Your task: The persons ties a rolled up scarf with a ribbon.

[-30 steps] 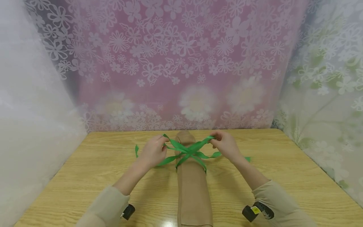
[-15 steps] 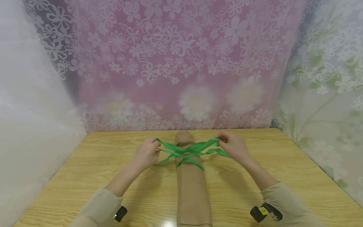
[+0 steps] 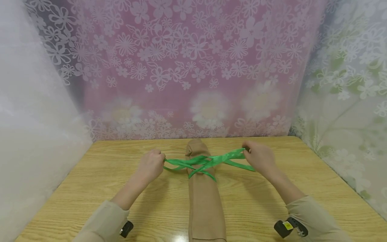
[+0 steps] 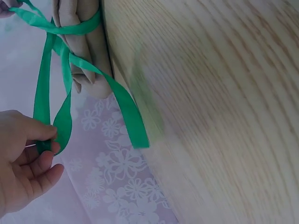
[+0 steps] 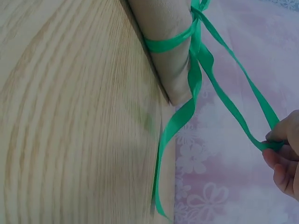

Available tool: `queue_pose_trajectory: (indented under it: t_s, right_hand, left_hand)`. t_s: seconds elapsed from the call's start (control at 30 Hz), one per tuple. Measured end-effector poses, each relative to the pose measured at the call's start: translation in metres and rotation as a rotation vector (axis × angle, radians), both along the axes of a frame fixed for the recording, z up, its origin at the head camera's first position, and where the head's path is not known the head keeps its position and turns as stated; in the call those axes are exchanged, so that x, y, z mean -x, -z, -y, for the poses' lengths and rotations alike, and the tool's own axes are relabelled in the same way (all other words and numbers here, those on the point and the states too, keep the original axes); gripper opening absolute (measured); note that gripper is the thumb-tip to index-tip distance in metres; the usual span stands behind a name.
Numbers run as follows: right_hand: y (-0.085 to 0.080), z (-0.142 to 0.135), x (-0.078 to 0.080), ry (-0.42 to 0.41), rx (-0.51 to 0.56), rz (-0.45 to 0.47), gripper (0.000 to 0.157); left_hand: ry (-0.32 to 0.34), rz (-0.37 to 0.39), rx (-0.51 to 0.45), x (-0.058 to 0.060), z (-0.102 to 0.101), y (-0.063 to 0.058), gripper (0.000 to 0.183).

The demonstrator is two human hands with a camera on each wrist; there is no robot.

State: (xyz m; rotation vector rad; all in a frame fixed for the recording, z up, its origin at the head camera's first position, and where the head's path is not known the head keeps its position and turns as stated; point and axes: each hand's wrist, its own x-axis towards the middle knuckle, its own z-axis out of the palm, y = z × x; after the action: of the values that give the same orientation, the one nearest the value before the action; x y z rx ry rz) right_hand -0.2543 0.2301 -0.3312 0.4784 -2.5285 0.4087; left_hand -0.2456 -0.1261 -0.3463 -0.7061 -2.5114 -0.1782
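A long tan bundle of folded, smooth-looking material (image 3: 207,208) lies lengthwise on the table. Around its far part runs a green ribbon (image 3: 225,158), which crosses over itself on top. My left hand (image 3: 152,164) pinches one ribbon loop between thumb and fingers, left of the bundle. On the other side, my right hand (image 3: 260,157) pinches a second loop, held out to the right. The left wrist view shows a loose ribbon tail (image 4: 133,121) hanging beside the bundle's end. Another tail (image 5: 180,119) hangs down in the right wrist view. The crossing is partly hidden by overlapping strands.
Everything rests on a wood-grain table (image 3: 96,188). A pink floral curtain (image 3: 193,67) hangs right behind its far edge. Pale sheets stand close at the left (image 3: 39,134) and right (image 3: 347,117). Black wrist devices (image 3: 284,228) sit at both sleeves.
Both hands have moved apart, left hand leftward and right hand rightward. The loops between them have drawn out flatter, and the crossing over the bundle looks tighter. The bundle has hardly moved.
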Motion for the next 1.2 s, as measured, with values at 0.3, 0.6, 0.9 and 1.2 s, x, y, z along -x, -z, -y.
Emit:
queue_pose_trajectory:
  t_s: [0.3,0.6,0.9,1.2]
  right_hand:
    - [0.000,-0.018,0.003,0.037,0.014,-0.020,0.013]
    - [-0.004,-0.036,0.004,0.005,0.077,0.063,0.014]
    - [-0.005,-0.055,0.007,-0.070,0.111,0.190,0.014]
    - [-0.008,-0.074,0.004,-0.070,0.063,0.286,0.020]
  left_hand:
    - [-0.122,0.039,0.000,0.001,0.009,0.002,0.017]
    - [-0.233,0.091,-0.036,0.005,0.023,-0.001,0.019]
    - [-0.333,0.183,-0.069,0.010,0.041,-0.001,0.016]
    - [-0.290,0.155,-0.123,0.009,0.059,0.004,0.015]
